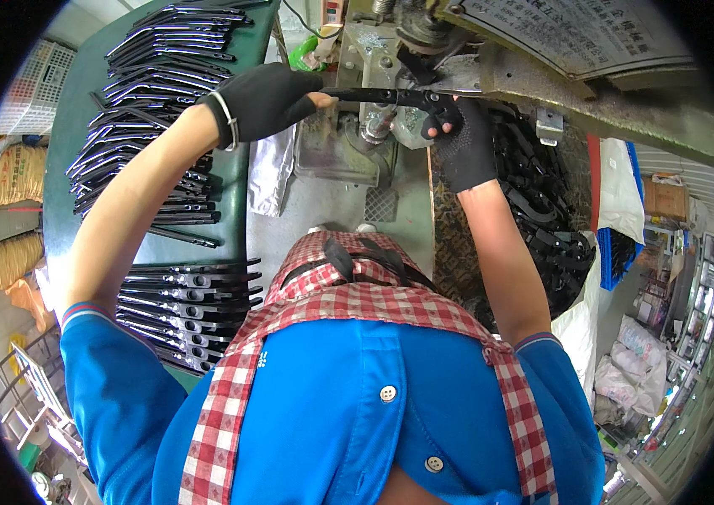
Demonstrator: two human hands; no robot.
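A long black metal bar (365, 95) lies across in front of me at the machine's working head (420, 34). My left hand (268, 103), in a black glove with bare fingertips, is closed on the bar's left end. At its right end my right hand (464, 147), gloved the same way, curls its fingers round a black bracket-like piece (434, 104) that meets the bar. Whether the bar and that piece are joined, I cannot tell. Just below the bar stands a metal post (376, 124) of the machine.
On the left, a green table (62, 126) carries rows of black bars (134, 126) and flat black parts with holes (193, 311). To the right lies a heap of black parts (542, 202). A metal plate with printing (575, 34) overhangs the upper right. Below is a foot pedal (380, 204).
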